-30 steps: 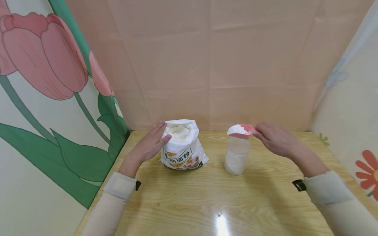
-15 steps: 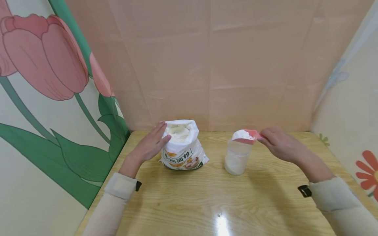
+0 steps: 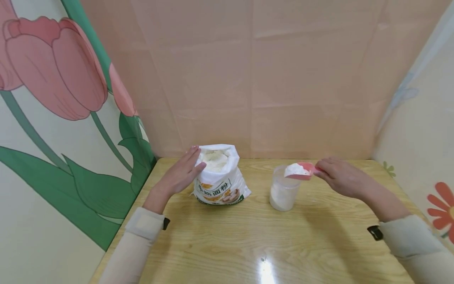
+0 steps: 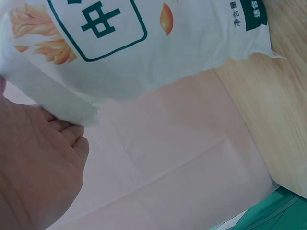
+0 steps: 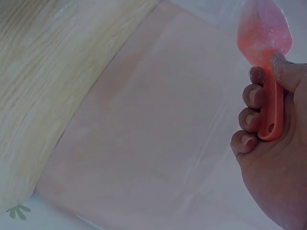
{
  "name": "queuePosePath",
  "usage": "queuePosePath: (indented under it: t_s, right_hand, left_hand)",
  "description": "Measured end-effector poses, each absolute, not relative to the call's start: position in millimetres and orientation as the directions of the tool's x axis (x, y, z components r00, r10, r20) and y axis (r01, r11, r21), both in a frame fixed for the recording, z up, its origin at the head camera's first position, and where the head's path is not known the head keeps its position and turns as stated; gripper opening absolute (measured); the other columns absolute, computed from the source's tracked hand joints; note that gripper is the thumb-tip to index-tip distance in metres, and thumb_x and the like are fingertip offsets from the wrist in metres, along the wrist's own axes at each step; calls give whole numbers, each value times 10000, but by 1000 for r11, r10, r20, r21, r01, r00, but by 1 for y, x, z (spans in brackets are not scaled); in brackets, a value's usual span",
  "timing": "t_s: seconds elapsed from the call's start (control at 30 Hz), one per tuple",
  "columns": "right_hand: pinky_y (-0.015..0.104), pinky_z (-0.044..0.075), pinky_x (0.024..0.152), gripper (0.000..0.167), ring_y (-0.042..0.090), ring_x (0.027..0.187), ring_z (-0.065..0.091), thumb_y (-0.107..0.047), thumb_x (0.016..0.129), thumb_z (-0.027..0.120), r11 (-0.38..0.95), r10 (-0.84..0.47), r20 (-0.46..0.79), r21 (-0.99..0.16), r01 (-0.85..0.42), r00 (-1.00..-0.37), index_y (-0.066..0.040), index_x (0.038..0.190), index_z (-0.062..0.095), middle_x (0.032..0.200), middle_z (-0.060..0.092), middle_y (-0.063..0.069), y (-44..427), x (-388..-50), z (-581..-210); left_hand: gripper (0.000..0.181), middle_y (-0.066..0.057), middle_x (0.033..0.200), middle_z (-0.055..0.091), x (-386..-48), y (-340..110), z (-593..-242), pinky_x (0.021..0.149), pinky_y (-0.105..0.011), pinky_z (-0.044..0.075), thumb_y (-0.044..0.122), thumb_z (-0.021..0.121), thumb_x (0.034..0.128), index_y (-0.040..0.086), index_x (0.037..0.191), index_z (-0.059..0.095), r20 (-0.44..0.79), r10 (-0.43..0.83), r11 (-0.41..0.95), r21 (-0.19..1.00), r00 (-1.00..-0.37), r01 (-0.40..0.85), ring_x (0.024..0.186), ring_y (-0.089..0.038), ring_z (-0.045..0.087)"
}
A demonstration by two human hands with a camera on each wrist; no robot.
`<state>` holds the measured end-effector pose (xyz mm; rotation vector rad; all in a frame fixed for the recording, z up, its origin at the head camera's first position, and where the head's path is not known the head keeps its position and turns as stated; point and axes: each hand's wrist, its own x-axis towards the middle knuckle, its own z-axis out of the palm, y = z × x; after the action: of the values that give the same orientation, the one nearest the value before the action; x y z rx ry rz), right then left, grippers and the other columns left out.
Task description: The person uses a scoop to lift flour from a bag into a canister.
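A white flour bag (image 3: 217, 185) stands with its mouth spread, pale flour showing inside. My left hand (image 3: 181, 169) holds the left side of its rim, the thumb at the front; in the left wrist view the bag's edge (image 4: 79, 112) runs into the fingers. My right hand (image 3: 340, 177) grips the handle of a pink scoop (image 3: 306, 173), which carries a heap of white flour (image 3: 296, 169). The scoop hangs at the right side of the mouth of a clear jar (image 3: 283, 193), partly filled with white flour. In the right wrist view, fingers (image 5: 249, 117) curl round the scoop's handle.
Everything stands on a light wooden table (image 3: 227, 244), backed by a pinkish cloth (image 3: 248, 79). A wall with painted tulips (image 3: 53, 71) rises on the left. Another wall with a red flower (image 3: 441, 205) borders the right.
My right hand has drawn the loaded scoop to the right and lower, from above the jar to its right rim. My left hand and the bag have not moved.
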<state>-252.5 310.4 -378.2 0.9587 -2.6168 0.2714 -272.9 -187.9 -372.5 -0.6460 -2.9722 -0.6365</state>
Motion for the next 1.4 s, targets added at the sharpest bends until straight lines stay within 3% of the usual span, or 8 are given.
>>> queuePosePath:
  t_s: [0.23,0.43,0.6,0.73,1.0,1.4]
  right_hand:
    - [269,375,642,183,76,738,384,-93,917,726,740,-628,352,-4,-672,-694,-179,862,575,765,424,-137,311,-252,-371]
    - [312,429,641,164,90,748,447,-100,873,773,701,-687,324,57,-711,-651,-169,877,624,787,492,-126,304,-256,-360]
    - [321,415,637,168,107,733,436,-164,933,731,709,-704,184,125,-694,-686,-189,847,589,781,490,-110,291,-262,-343]
    - [336,439,646,173,142,737,462,-213,932,731,662,-740,77,261,-703,-669,-177,837,591,772,514,-86,274,-266,-330]
    - [406,520,736,179,225,842,564,-269,918,727,517,-745,-148,489,-703,-651,-114,1008,713,881,649,0,238,-270,-312]
    - [389,519,702,175,226,825,563,-276,904,730,474,-751,-158,547,-690,-641,-113,959,699,869,650,6,222,-270,-305]
  left_hand:
    - [835,42,1704,-36,-274,-188,-372,1269,-428,87,705,143,1016,153,1639,73,106,387,834,382,-916,397,1562,-136,-61]
    - [831,27,1706,-27,-274,-189,-371,1269,-444,90,693,155,1024,138,1638,83,107,389,832,385,-915,399,1565,-147,-55]
    - [839,22,1706,-33,-275,-189,-370,1269,-444,90,697,150,1021,133,1638,79,105,395,832,380,-912,404,1564,-149,-61]
    - [847,15,1708,-25,-275,-188,-370,1269,-442,88,700,153,1020,124,1637,86,105,397,830,384,-912,405,1566,-152,-57]
    - [838,20,1707,-20,-276,-187,-373,1270,-441,89,693,157,1024,125,1637,92,113,395,828,385,-912,407,1566,-150,-51]
    - [835,23,1707,-24,-276,-189,-374,1270,-440,88,693,164,1024,132,1638,88,111,398,824,394,-911,408,1565,-149,-53]
